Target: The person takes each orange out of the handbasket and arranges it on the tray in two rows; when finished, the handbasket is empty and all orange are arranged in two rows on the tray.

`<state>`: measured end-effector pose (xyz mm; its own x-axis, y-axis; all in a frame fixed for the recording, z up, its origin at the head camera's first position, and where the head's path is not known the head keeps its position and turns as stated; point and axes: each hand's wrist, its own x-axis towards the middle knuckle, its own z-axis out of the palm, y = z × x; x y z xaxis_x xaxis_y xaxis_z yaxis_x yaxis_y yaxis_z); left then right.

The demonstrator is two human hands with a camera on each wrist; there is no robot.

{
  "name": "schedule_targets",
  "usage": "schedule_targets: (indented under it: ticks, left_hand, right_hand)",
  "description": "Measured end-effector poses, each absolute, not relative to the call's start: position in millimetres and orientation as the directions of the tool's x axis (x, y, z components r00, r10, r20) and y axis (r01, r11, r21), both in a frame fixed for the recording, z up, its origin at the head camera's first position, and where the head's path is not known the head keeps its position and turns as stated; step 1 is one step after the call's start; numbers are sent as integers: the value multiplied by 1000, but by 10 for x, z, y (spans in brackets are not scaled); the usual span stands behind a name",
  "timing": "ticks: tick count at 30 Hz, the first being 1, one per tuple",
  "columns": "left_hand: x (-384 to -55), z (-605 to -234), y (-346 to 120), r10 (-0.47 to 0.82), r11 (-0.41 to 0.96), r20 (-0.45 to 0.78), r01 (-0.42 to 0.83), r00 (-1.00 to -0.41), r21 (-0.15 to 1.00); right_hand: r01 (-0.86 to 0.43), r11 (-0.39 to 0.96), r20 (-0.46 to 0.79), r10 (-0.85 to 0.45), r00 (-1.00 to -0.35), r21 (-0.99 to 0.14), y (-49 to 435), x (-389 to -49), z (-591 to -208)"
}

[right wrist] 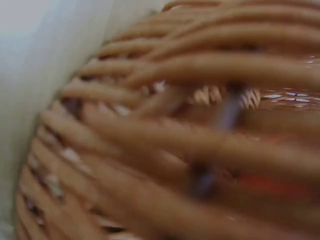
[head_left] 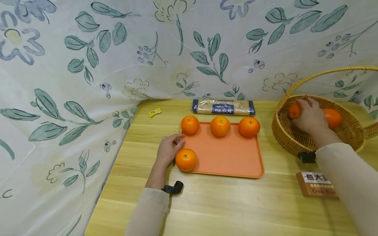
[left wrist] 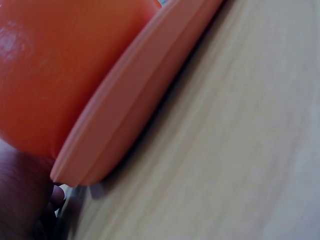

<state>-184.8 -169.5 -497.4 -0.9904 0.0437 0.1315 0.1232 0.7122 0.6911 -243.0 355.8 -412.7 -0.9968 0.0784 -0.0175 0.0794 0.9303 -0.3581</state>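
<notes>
In the head view my right hand [head_left: 311,118] reaches into a wicker basket [head_left: 290,141] and grips an orange [head_left: 294,110] at its left side. Another orange [head_left: 332,118] lies to the right of that hand. My left hand [head_left: 169,149] is at the left edge of a salmon-pink tray [head_left: 227,157], thumb and fingers curled at the rim. Close by it, an orange [head_left: 186,160] sits on the tray's near left corner. Along the far side stand three more: one orange [head_left: 190,125] left, one orange [head_left: 220,126] mid, one orange [head_left: 249,127] right. The right wrist view shows only basket weave [right wrist: 150,130].
Behind the tray lies a spaghetti pack [head_left: 223,107]. A small yellow wrapped packet [head_left: 155,112] is at the far left. Near the basket, a brown box [head_left: 316,185] is partly covered by the right sleeve. The basket's tall handle [head_left: 322,73] arches above it. A floral cloth [head_left: 165,59] hangs behind.
</notes>
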Motion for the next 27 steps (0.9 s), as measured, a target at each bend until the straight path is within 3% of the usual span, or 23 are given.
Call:
schedule_targets:
  ticks: [15, 27]
  left_hand:
    - [-1834, -4964, -1695, 35, 712, 130, 116, -991, 692]
    - [-1826, -4959, -1687, 34, 706, 126, 113, -991, 699]
  right_hand:
    - [32, 939, 27, 44, -999, -342, 3573, -2417, -4148]
    - [-47, 956, 63, -30, -998, -290, 3422, -2153, -3788]
